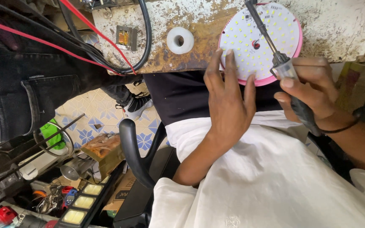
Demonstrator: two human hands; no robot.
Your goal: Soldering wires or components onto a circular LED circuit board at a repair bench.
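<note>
The round LED board [256, 42], white with a pink rim, lay at the upper right of the frame on the edge of a rusty, paint-flaked workbench [191, 50]. The person's left hand [229, 103] was spread flat, its fingertips pressing the board's lower left edge to keep it in place. The right hand [311, 90] was clenched around the handle of a soldering iron [275, 52], whose shaft ran up and left across the board; its tip passed out of the top of the frame, so contact could not be confirmed. The step in hand looked like soldering on the board. The next move would call for a firm hold on the board and a careful placing of the tip. A white tape roll [180, 40] sat to the board's left.
</note>
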